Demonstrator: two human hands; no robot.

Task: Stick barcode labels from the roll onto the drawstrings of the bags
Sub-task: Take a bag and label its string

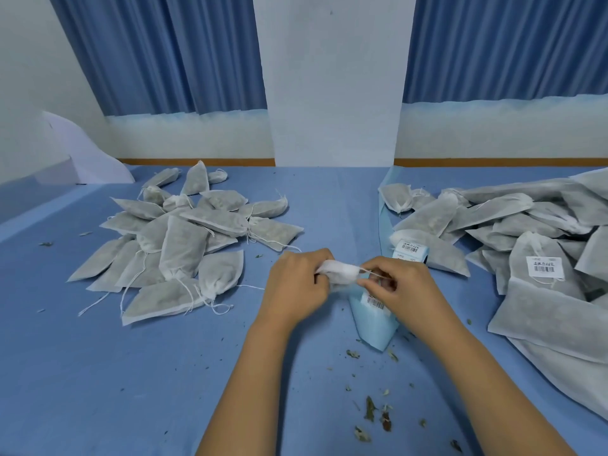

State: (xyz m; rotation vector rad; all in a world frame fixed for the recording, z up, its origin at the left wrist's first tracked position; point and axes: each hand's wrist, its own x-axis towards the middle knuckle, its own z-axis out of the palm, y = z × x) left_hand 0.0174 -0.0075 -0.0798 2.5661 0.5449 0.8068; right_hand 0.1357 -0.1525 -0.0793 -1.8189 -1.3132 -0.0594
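Note:
My left hand grips the gathered neck of a small white mesh bag above the blue table. My right hand pinches the bag's thin white drawstring just right of the neck. Under my right hand lies a pale blue strip of label backing with a barcode label on it. The label roll sits just behind my right hand, a barcode label showing on top.
A heap of filled grey-white drawstring bags lies at the left. A larger heap spreads at the right, one bag bearing a barcode label. Dried herb crumbs litter the blue tabletop near me.

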